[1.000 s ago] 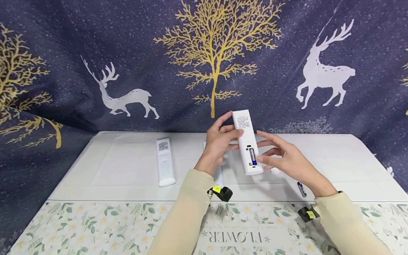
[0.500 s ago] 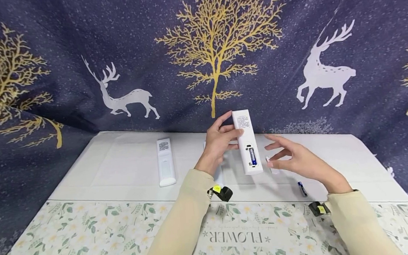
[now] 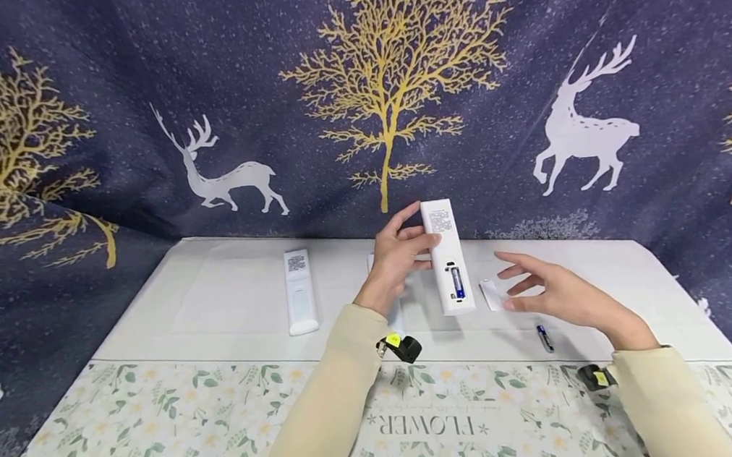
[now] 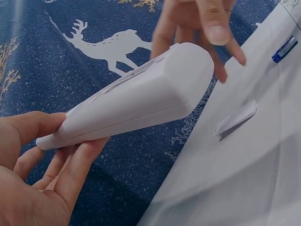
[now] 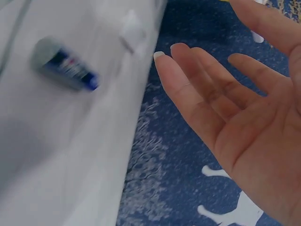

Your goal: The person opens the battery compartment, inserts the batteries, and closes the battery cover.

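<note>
My left hand grips a white remote control by its far half, back side facing me. The battery compartment is uncovered, and one blue battery lies in it; the slot beside that battery shows no second one. In the left wrist view the remote is seen end-on between thumb and fingers. To its right my right hand hovers with fingers spread, holding nothing. Under its fingertips a small white battery cover lies on the table. Nearer me is a loose blue battery, blurred in the right wrist view.
A second white remote lies face down on the white table at left. Behind my left wrist a pale flat object is mostly hidden. A dark printed curtain hangs at the table's back edge.
My right hand has drawn away from the remote's battery compartment, to the right and towards me. The battery cover has come into fuller view. My left hand still holds the remote.
</note>
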### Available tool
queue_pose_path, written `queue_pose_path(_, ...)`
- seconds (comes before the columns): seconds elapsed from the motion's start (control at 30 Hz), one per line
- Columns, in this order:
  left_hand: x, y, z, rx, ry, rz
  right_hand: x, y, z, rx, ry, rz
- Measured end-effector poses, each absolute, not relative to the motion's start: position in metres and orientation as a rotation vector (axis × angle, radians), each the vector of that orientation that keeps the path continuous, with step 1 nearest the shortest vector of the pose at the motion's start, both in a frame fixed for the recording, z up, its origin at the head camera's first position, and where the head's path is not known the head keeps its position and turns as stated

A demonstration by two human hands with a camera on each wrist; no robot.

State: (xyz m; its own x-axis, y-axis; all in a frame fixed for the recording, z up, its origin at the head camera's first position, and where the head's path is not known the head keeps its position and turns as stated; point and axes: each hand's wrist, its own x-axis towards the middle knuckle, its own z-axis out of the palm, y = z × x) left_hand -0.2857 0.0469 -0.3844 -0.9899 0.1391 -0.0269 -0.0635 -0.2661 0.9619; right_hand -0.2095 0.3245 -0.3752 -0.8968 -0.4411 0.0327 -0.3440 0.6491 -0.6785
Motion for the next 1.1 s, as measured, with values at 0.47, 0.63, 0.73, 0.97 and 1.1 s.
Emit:
queue_pose_path(0.47, -0.283, 0.049, -0.384, 0.067, 1.805, 2.401, -0.195, 0.36, -0.392, -0.61, 2.674, -0.959)
queue_pose_path(0.63, -0.284, 0.048, -0.384, 0.058, 1.814, 2.417, -0.194, 0.369, -0.393, -0.532, 2.578, -0.978)
queue_pose_path(0.73, -0.285, 0.048, -0.384, 0.057, 1.812, 2.418, -0.194, 0.373, -0.396, -0.532, 2.566, -0.972)
queue_pose_path(0.97, -0.285, 0.048, -0.383, 0.06, 1.82, 2.414, -0.196, 0.374, -0.403, -0.55, 2.556, -0.959)
queue_pose_path(1.1, -0.284, 0.047, -0.383, 0.061, 1.826, 2.418, -0.196, 0.373, -0.404, -0.526, 2.519, -0.978)
